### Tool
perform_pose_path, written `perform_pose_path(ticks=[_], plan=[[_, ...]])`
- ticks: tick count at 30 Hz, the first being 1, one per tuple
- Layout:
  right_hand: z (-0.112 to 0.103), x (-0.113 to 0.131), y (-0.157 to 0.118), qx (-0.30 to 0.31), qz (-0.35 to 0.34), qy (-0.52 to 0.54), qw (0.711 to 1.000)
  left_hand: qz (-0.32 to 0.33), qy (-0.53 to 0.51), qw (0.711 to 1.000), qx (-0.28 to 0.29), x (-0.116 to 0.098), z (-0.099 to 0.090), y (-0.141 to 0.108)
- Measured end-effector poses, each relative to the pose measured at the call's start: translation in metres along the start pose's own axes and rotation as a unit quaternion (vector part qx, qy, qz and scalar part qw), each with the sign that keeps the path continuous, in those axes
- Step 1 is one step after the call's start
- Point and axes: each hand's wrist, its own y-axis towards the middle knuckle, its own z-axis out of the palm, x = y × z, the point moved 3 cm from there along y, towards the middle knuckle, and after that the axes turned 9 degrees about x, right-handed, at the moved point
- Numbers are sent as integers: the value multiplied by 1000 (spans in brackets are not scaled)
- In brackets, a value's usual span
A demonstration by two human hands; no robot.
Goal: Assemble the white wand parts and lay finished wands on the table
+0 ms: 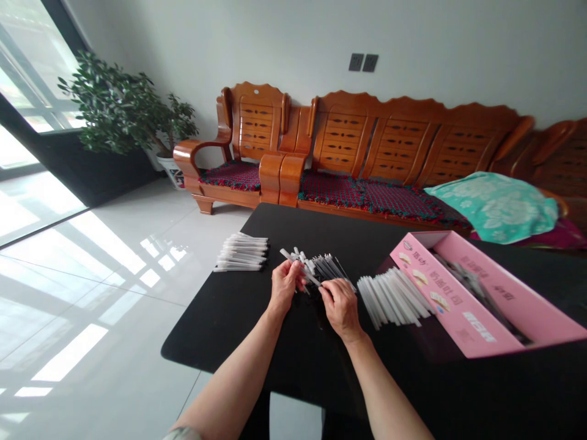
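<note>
A: What is on the left side of the tabletop [215, 330]?

B: A small pile of thin white sticks [241, 252] is lying near the far edge. Their dark ends are pointing right.

A: What are the hands doing?

B: The left hand [285, 286] is curling its fingers around one long white stick [287, 254]. The right hand [342, 308] is pinching the other end of that stick with its fingertips. The stick is sitting between the two hands, up above the middle of the tabletop.

A: What is next to them?

B: A messy bunch of dark sticks [328, 267] is lying just past the right hand, touching it.

A: And farther right?

B: A fan of white sticks [392, 297] is lying there. Beside it, an open pink box [458, 311] is sitting at the right edge and sticking out past it. Something dark is lying inside, but I can't tell what.
</note>
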Motion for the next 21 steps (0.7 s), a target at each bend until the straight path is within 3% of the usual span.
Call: perform_pose_path(ticks=[9, 16, 21], plan=[[1, -1, -1, 19, 1, 6, 1000, 1, -3, 1000, -2, 0, -1, 0], [0, -1, -1, -8, 17, 12, 1000, 3, 1, 1000, -1, 0, -1, 1], [1, -1, 0, 14, 12, 11, 1000, 2, 1, 1000, -9, -1, -1, 1]])
